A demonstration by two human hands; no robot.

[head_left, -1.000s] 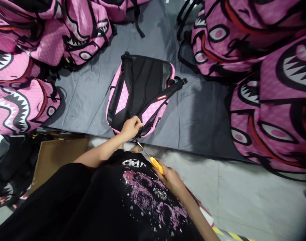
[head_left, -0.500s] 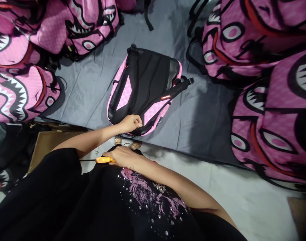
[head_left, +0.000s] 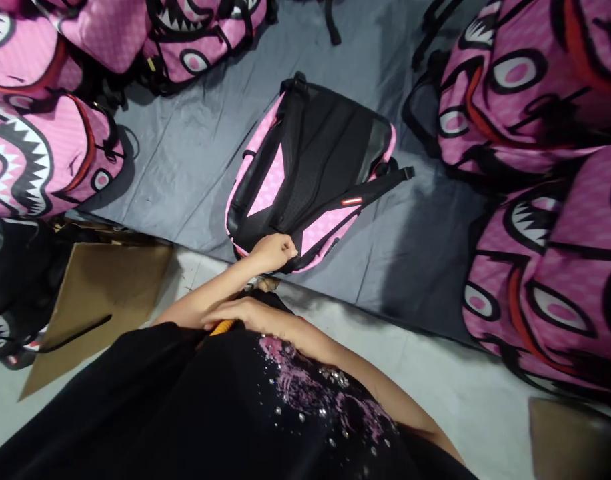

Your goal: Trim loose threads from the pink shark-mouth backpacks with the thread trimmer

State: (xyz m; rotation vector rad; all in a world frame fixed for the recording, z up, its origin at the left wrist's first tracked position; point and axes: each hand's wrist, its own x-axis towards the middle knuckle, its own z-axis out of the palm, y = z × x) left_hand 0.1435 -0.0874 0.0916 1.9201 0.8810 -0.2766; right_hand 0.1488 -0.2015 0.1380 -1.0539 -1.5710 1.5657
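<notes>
A pink and black backpack lies with its padded back and shoulder straps facing up. My left hand is at the backpack's near end, its fingers curled in a pinch; what they hold, if anything, is too small to make out. Closer to my body, my right hand is wrapped round a tool with a ribbed yellow-orange handle. The rest of this tool is hidden behind my hand and forearm, so its exact kind does not show.
Pink shark-face backpacks are heaped at the left and right of the grey-covered table. A cardboard box and black bags stand below at left. Another brown piece is at lower right.
The view has shifted, so the backpack appears farther right. My right hand has drawn in beside my left forearm, and less of the yellow handle shows. My left hand stays pinched at the backpack's near end.
</notes>
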